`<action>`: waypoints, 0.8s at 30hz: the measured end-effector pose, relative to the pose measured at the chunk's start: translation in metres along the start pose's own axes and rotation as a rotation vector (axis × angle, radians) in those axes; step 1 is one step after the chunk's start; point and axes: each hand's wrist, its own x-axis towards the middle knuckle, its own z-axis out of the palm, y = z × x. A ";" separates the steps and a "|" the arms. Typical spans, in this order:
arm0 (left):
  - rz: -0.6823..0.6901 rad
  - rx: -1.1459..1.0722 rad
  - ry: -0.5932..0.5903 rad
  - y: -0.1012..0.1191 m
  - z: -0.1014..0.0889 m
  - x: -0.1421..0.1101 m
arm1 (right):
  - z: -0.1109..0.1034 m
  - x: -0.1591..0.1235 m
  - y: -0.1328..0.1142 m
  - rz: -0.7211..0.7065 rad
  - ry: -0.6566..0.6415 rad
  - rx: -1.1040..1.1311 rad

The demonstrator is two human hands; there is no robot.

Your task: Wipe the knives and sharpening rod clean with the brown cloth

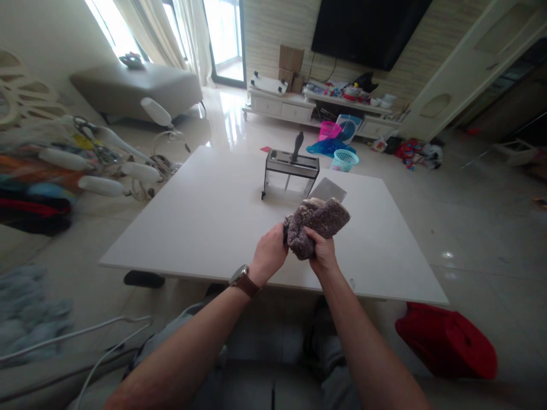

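Note:
My left hand point(271, 250) is closed around the dark handle of a cleaver, with only a little of the handle showing. The cleaver's broad grey blade point(328, 191) sticks out beyond a brownish-purple fluffy cloth point(318, 222). My right hand point(323, 250) grips that cloth, its thumb lying on top. Folded over, the cloth hides the middle of the cleaver. Just behind, on the white table point(205, 222), stands a knife block point(290, 173) with clear sides and a dark slotted top. One black knife handle point(298, 145) rises from it.
A small red piece point(265, 149) lies near the table's far edge. Past that edge are a light-blue basket point(345, 160), a pink basket point(330, 130) and a blue plastic bag point(327, 147). A red bag point(447, 341) is on the right, below the table's near corner.

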 end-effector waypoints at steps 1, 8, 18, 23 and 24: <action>0.009 0.002 0.008 0.000 -0.001 0.000 | 0.001 -0.001 0.000 -0.010 0.012 -0.014; 0.016 0.086 0.031 -0.009 -0.015 0.009 | -0.004 0.001 -0.007 -0.030 0.048 -0.076; -0.052 0.122 0.018 -0.014 -0.019 0.011 | -0.017 0.016 -0.016 0.050 0.071 0.048; -0.047 0.110 -0.013 -0.011 -0.014 0.008 | -0.010 0.003 -0.003 0.112 0.013 0.050; -0.045 0.107 -0.016 -0.011 -0.014 0.008 | -0.009 0.002 -0.002 0.119 0.018 0.052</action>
